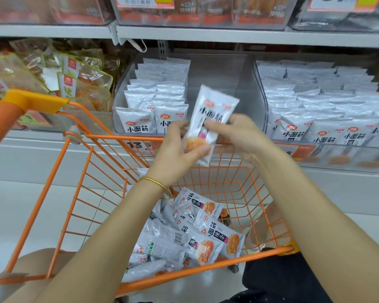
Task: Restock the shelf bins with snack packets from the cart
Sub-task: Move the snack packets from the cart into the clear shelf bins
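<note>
Both my hands hold one white snack packet [210, 114] upright above the orange cart [79, 171], in front of the shelf. My left hand [179, 149] grips its lower end, thumb across the front. My right hand [234, 132] pinches its right edge near the middle. Behind the packet stands a clear shelf bin [217, 71], with rows of the same packets [158, 99] on its left side and bare space on its right. Several more packets [190, 232] lie loose in the bottom of the cart.
A second clear bin [324, 110] to the right is packed with the same white packets. Left of the middle bin lie green-edged snack bags [74, 82]. The cart handle [31, 99] reaches up at the left. An upper shelf [206, 33] overhangs the bins.
</note>
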Tool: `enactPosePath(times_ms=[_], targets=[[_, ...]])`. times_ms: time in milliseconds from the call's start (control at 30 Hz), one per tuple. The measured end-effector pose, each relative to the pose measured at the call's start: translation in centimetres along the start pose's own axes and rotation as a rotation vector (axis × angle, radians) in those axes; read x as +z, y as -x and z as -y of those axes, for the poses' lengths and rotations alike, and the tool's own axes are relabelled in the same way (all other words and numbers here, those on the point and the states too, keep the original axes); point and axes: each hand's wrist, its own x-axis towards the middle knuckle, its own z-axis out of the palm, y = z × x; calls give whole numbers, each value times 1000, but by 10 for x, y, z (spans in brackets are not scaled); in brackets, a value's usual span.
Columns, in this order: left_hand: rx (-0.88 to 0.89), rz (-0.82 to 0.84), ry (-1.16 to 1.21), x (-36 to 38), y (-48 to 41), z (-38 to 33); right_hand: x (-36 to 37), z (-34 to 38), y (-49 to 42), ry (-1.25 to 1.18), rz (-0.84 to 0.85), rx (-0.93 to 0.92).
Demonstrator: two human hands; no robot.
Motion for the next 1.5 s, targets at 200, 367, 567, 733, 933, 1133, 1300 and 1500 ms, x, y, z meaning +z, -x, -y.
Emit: enactPosePath(times_ms=[200, 367, 567, 733, 933, 1133, 1300, 1500], targets=[[384, -198, -787, -2, -21, 18, -21, 22, -81, 39, -261, -85], [456, 30, -1062, 4, -24, 49, -22, -5, -164, 372, -384, 89], [494, 12, -1064, 7, -22, 54, -16, 9, -211, 796, -434, -2], [521, -34, -1010, 10, -22, 56, -14, 12, -232, 679, -504, -43], [508, -35, -983, 10, -22, 55, -7, 4, -240, 536, -562, -66], [507, -20, -954, 9, -22, 54, -8, 17, -223, 584, -555, -6], [461, 14, -829, 7, -21, 52, -8, 37, -151, 684, -414, -144], [339, 69, -601, -1, -20, 44, -7, 31, -6, 798, 326, 19]])
